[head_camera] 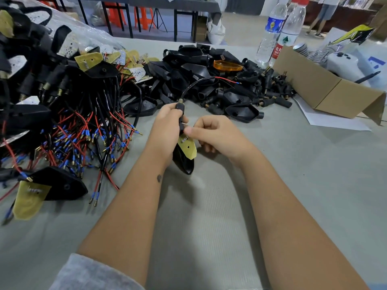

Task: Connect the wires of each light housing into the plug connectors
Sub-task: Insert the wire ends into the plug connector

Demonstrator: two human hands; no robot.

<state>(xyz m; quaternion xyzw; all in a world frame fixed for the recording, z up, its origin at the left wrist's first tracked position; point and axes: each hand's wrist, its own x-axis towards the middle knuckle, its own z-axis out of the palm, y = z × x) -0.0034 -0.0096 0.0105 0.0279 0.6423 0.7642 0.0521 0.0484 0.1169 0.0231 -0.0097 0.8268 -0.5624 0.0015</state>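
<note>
**Both hands on one light housing, mid-tabletop**

Left hand (167, 122) grips the black stem of a light housing (184, 162), fingers curled round it, thumb on top near the brass collar. Housing hangs tip-down just above the grey tabletop (209, 216). Its yellow circuit board (188, 146) faces the camera.

Right hand (213, 132) pinches at the top edge of that board, thumb and forefinger pressed together; can't tell exactly what sits between them. Other fingers curled under.

A black sheathed cable (194, 84) arcs up out of the stem and ends in a red wire (227, 80) with a blue-sleeved tip, hanging free over the pile of empty black housings (188, 65).

Left: heap of wired housings (62, 97), red/black leads with blue sleeves and brass tips. Right: loose black plug connectors (272, 88), beside a cardboard box (326, 91). Two water bottles (278, 32) behind.
</note>
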